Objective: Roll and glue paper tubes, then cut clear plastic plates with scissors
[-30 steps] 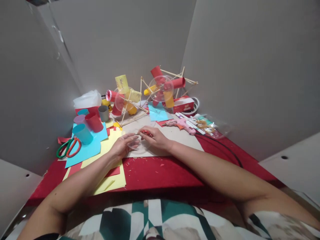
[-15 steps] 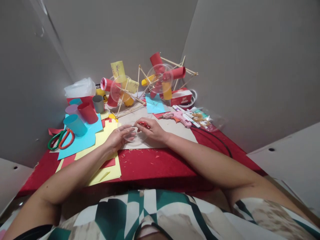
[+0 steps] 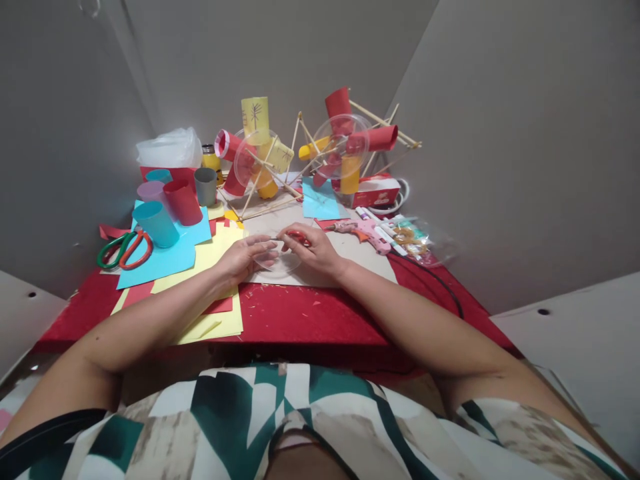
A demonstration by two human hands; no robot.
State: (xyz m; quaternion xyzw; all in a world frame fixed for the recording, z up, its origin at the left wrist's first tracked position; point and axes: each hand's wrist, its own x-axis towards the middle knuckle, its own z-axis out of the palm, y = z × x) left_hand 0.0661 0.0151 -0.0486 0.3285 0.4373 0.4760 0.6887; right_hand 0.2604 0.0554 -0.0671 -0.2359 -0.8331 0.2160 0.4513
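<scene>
Disc, clear plastic (image 3: 287, 265), held between both hands, left of and slightly nearer than the pink glue gun (image 3: 370, 235). Left hand (image 3: 245, 257): fingers pinching the disc's left side, some fingertips seen through the plastic. Right hand (image 3: 314, 248): curled around a small red-handled tool (image 3: 300, 237), its tip at the disc's far rim; working end mostly hidden, can't tell if it touches. Both hands over a grey board (image 3: 367, 265), which reaches left from under the glue gun.

Behind the gun: red box (image 3: 375, 196); slightly left of that, a stick-and-tube wheel with red tubes (image 3: 371, 139). Further left of the gun: second wheel with a printed yellow tube (image 3: 256, 120). Just right of the gun: markers (image 3: 383, 235), then a plastic bag (image 3: 420, 245). Well left of the gun: yellow sheets (image 3: 233, 243), blue sheet (image 3: 165, 268) carrying paper cylinders (image 3: 159, 227), and scissors with green and orange handles (image 3: 136, 250).
</scene>
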